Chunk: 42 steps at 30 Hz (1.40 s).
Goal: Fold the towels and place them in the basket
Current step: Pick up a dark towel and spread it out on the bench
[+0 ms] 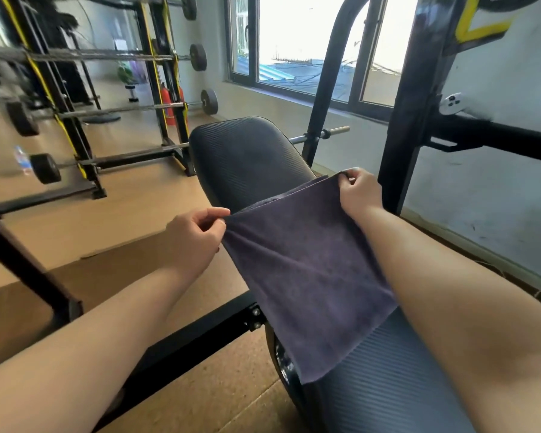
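Left hand pinches the dark towel at its far-left corner. Right hand fingers grip its far-right corner. The towel drapes across the desk.

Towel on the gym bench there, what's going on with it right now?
A person is working on a dark purple towel draped across a black padded bench. The left hand pinches one far corner and the right hand pinches the other, holding that edge just above the pad. The towel's near edge hangs off the side of the bench. The fold is not yet finished.
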Available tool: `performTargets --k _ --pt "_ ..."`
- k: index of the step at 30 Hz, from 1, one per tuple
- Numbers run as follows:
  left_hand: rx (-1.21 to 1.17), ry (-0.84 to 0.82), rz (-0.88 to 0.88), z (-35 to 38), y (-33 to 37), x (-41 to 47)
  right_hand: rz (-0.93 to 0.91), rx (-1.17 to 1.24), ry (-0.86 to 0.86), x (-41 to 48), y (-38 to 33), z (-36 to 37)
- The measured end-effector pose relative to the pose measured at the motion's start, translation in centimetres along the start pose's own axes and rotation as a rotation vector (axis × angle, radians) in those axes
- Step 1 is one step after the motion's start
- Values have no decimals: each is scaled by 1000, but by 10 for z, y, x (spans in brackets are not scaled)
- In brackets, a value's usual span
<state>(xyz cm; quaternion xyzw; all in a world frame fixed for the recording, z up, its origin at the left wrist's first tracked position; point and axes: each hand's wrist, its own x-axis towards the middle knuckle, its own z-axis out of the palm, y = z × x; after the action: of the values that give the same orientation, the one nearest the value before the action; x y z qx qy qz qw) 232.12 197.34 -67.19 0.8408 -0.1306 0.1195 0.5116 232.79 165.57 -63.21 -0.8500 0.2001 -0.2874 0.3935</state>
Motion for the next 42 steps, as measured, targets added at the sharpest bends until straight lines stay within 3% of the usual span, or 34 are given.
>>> performTargets --k 4,10,15,22,30,34,42 --pt "-45 73 -33 -3 -1 5 -1 7 -29 14 -5 13" --pt "-11 -63 -139 -8 -11 2 114 15 -182 23 -2 28" --pt "-274 -149 -313 -10 -10 5 218 283 -168 24 2 26" --pt "-437 -193 -387 -2 5 0 222 378 -112 21 0 -1" --pt "-181 -56 -210 1 26 -12 160 404 -123 7 -21 -44" --pt "-308 72 -261 -9 34 -13 124 402 -101 2 -27 -66" --pt "-535 153 -241 -38 73 -36 129 619 -88 -35 -44 -117"
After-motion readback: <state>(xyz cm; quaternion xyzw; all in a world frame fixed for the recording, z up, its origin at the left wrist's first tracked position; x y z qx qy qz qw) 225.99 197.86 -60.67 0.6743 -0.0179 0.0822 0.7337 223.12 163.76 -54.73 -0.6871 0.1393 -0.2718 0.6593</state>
